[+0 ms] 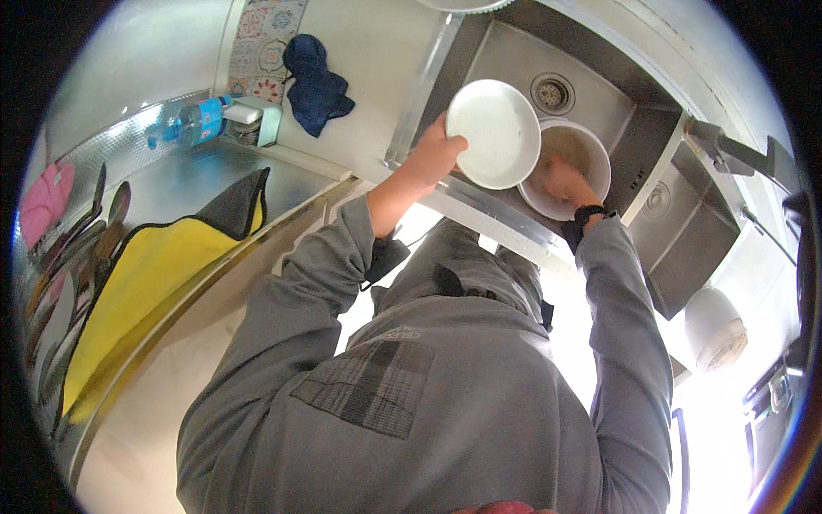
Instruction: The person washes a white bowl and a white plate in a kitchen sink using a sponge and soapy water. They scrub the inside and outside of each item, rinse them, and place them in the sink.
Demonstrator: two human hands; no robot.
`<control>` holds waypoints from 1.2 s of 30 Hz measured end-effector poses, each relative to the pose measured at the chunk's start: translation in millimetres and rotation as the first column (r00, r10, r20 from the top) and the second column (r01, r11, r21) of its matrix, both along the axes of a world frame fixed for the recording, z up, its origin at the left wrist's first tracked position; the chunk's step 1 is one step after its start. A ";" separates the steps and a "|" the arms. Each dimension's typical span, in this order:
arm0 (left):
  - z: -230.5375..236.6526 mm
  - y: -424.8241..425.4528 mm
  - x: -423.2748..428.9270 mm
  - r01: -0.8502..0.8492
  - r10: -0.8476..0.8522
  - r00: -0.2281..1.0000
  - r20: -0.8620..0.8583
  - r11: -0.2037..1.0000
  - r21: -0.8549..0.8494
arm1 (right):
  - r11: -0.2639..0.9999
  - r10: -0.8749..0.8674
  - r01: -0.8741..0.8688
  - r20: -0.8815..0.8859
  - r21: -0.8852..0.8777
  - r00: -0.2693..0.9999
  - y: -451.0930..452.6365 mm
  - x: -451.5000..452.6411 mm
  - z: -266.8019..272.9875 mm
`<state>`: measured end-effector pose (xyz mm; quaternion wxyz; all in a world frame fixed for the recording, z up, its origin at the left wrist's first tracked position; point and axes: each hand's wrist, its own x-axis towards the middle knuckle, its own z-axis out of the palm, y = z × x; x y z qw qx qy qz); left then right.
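Observation:
My left hand grips the rim of a white plate or shallow bowl, tilted over the near edge of the steel sink. Just right of it, a white bowl stands in the sink with cloudy brownish contents. My right hand reaches down into that bowl; its fingers are partly hidden, and whether they hold anything does not show. A dark band circles my right wrist. The sink's round drain lies beyond both vessels.
A second sink basin adjoins on the right, with a white container nearby. On the left are a crumpled navy cloth, a plastic bottle, a yellow and grey cloth and several utensils.

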<state>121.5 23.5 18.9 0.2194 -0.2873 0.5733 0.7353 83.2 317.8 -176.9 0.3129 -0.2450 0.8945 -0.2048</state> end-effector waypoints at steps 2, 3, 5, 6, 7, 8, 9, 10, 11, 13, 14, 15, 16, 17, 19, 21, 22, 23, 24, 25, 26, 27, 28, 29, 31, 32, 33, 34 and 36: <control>2.7 -2.1 -0.6 0.011 -0.012 0.999 -0.031 1.000 -0.016 | 0.998 -0.057 0.058 0.168 -0.005 0.984 0.8 -3.8 6.8; 4.0 -3.1 -0.1 0.014 -0.014 1.000 -0.019 1.000 -0.013 | 0.995 -0.054 0.010 0.447 0.101 0.893 2.3 -9.7 12.3; 5.2 -6.0 -0.7 0.027 -0.027 1.000 0.002 1.000 -0.002 | 0.993 -0.104 0.045 0.675 0.105 0.730 0.5 -19.1 27.9; 5.0 -6.5 -0.5 0.029 -0.029 0.999 0.016 1.000 0.004 | 0.988 -0.130 0.153 0.667 0.024 0.734 2.8 -23.4 39.6; 4.8 -6.7 -0.4 0.030 -0.030 0.999 0.027 0.999 0.011 | 0.966 -0.191 0.258 0.660 -0.005 0.727 5.3 -27.6 53.7; 4.8 -6.3 0.1 0.029 -0.030 0.999 0.039 0.999 0.018 | 0.943 -0.289 0.327 0.628 0.058 0.722 5.8 -32.9 68.4; 4.9 -5.0 0.9 0.056 -0.058 0.997 0.041 0.998 0.040 | 0.863 -0.299 0.494 0.678 -0.108 0.671 7.4 -31.1 86.4; 5.4 -3.4 1.2 0.085 -0.087 0.995 0.039 0.994 0.062 | 0.742 -0.350 0.645 0.714 -0.184 0.606 9.9 -28.2 106.9; 6.2 -1.5 0.3 0.118 -0.121 0.992 0.029 0.990 0.082 | 0.588 -0.401 0.774 0.747 -0.234 0.530 10.6 -25.8 126.7; 9.9 3.4 0.5 0.034 -0.040 0.999 0.027 0.980 0.198 | 0.789 -0.429 0.545 0.381 -0.284 0.819 8.9 -20.9 164.4; 12.7 7.0 2.1 -0.013 0.001 0.999 0.047 0.967 0.254 | 0.863 -0.362 0.391 0.147 -0.320 0.920 5.7 -15.6 180.2; 15.2 9.3 2.1 -0.004 -0.003 1.000 0.027 0.970 0.242 | 0.892 -0.369 0.382 0.101 -0.243 0.924 -0.5 -11.5 192.0; 17.5 11.1 1.0 0.002 -0.006 1.000 0.017 0.974 0.226 | 0.908 -0.344 0.341 0.029 -0.244 0.938 -6.5 -8.6 201.1; 19.4 13.1 0.5 0.004 0.000 1.000 -0.015 0.974 0.228 | 0.924 -0.306 0.277 -0.075 -0.264 0.949 -10.2 -6.9 209.1; 21.4 17.6 -2.0 0.026 -0.024 1.000 -0.010 0.976 0.215 | 0.821 -0.439 0.460 0.141 -0.337 0.887 -19.1 -4.1 217.8; 22.4 22.7 -3.1 0.058 -0.056 0.998 -0.015 0.975 0.215 | 0.727 -0.572 0.646 0.315 -0.232 0.757 -22.5 -1.6 223.4; 23.0 25.6 -3.2 0.080 -0.079 0.997 -0.013 0.974 0.210 | 0.774 -0.560 0.573 0.132 -0.268 0.818 -22.5 -0.2 226.3; 23.8 28.5 -3.4 0.102 -0.102 0.995 -0.012 0.974 0.204 | 0.821 -0.511 0.469 -0.049 -0.326 0.858 -21.2 1.2 228.9; 24.9 31.7 -3.6 0.112 -0.111 0.994 -0.017 0.981 0.159 | 0.876 -0.442 0.375 -0.192 -0.303 0.876 -19.3 2.8 232.3; 26.2 35.5 -3.1 0.121 -0.120 0.993 -0.022 0.986 0.113 | 0.916 -0.377 0.292 -0.343 -0.273 0.860 -17.9 4.4 235.0; 27.7 39.6 -1.6 0.127 -0.126 0.992 -0.023 0.990 0.068 | 0.960 -0.271 0.198 -0.476 -0.199 0.836 -16.6 6.2 237.6; 29.0 44.3 -0.2 0.112 -0.112 0.994 -0.005 0.991 0.070 | 0.987 -0.163 0.148 -0.381 -0.069 0.910 -15.8 7.8 239.6; 29.6 49.1 0.5 0.099 -0.100 0.995 0.011 0.993 0.072 | 0.993 -0.090 0.107 -0.293 0.043 0.952 -15.7 9.2 240.4; 29.6 52.7 0.3 0.090 -0.090 0.996 -0.004 0.991 0.095 | 0.994 -0.028 0.053 -0.232 0.100 0.972 -15.7 10.1 240.9; 28.7 57.6 0.2 0.144 -0.146 0.989 0.008 0.983 0.117 | 0.992 -0.012 0.039 -0.213 0.124 0.977 -17.4 11.2 238.7; 27.7 59.3 0.6 0.166 -0.169 0.986 0.008 0.976 0.139 | 0.992 -0.005 0.032 -0.211 0.122 0.977 -19.2 11.7 236.6; 26.4 60.7 0.6 0.170 -0.173 0.985 0.011 0.974 0.148 | 0.993 0.001 0.024 -0.212 0.117 0.977 -20.1 11.9 234.9; 25.0 61.9 0.7 0.170 -0.175 0.984 0.024 0.973 0.158 | 0.996 -0.002 0.021 -0.209 0.088 0.978 -22.0 12.4 233.2; 22.2 65.5 2.1 0.181 -0.191 0.981 0.036 0.965 0.192 | 0.997 -0.006 0.019 -0.174 0.075 0.985 -26.3 13.8 231.5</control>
